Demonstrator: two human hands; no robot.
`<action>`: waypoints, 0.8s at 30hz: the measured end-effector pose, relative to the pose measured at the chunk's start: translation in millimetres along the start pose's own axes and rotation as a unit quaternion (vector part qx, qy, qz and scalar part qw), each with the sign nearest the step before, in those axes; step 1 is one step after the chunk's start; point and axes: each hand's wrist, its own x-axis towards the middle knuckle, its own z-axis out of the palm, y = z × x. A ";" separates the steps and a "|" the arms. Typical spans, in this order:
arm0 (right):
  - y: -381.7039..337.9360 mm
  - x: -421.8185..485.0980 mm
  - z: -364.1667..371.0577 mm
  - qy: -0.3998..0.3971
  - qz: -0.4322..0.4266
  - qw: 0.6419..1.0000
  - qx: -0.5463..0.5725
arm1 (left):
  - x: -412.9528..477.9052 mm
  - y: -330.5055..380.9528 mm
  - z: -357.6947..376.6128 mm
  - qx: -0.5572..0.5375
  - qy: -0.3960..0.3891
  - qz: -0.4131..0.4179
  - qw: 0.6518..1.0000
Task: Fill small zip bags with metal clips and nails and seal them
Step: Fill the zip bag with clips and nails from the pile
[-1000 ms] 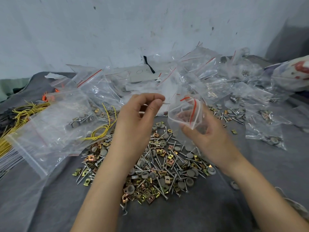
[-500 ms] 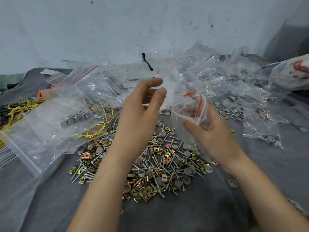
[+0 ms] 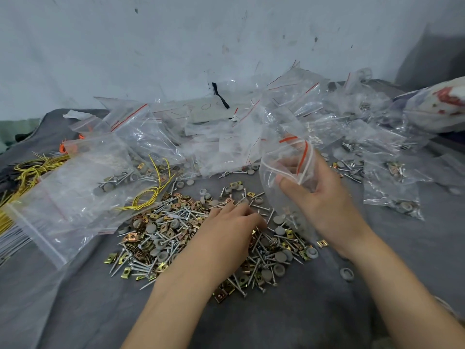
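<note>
As the head camera looks down: two bare forearms reach in from the near edge over a grey cloth [image 3: 302,318] that covers the work surface.
Right hand: the right hand [image 3: 324,202] is raised just above the right side of the pile. Its thumb and curled fingers pinch the small zip bag [image 3: 270,195] near the bag's mouth.
Small zip bag: clear plastic with a red strip along the top. It hangs upright from the right hand, and its mouth gapes open towards the far side. Nails and a grey cap show through its lower part, but whether they lie inside or behind it cannot be told.
Left hand: the left hand [image 3: 226,238] lies palm down on the middle of the pile. Its fingers are bent, with their tips among the nails; whether they grip anything cannot be told.
Pile: the pile [image 3: 171,230] is a loose spread of silver nails [image 3: 186,212], brass-coloured metal clips [image 3: 130,237] and round grey caps [image 3: 278,269], lying on the cloth between and under the hands.
Left side: a large clear zip bag [image 3: 75,187] lies slanted, with a loop of yellow wire [image 3: 151,197] at its right edge.
Far side: a heap of clear zip bags [image 3: 226,137] lies against a pale, marked wall [image 3: 176,46].
Right side: filled bags [image 3: 397,187] holding nails and caps lie on the cloth.
</note>
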 end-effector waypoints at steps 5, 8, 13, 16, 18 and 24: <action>0.1 1.1 -0.5 -0.001 0.002 1.000 0.001 | -7.8 -6.3 3.7 0.010 0.019 0.008 1.000; -2.0 2.5 0.9 -0.002 -0.004 1.000 0.005 | -8.0 -5.2 6.3 0.040 0.022 0.004 0.999; -1.4 3.7 2.4 -0.001 -0.008 1.000 0.015 | -2.0 -5.3 4.4 0.038 0.025 -0.010 0.999; -0.3 4.0 2.6 -0.002 -0.009 1.000 0.018 | -1.8 -6.6 5.1 0.032 0.025 -0.012 0.999; 0.5 4.0 2.1 -0.002 -0.009 1.000 0.011 | -2.0 -7.4 5.6 0.021 0.030 -0.009 0.999; -1.7 4.5 3.0 -0.010 -0.011 1.000 0.009 | -3.4 -5.1 10.6 0.020 0.058 -0.011 0.998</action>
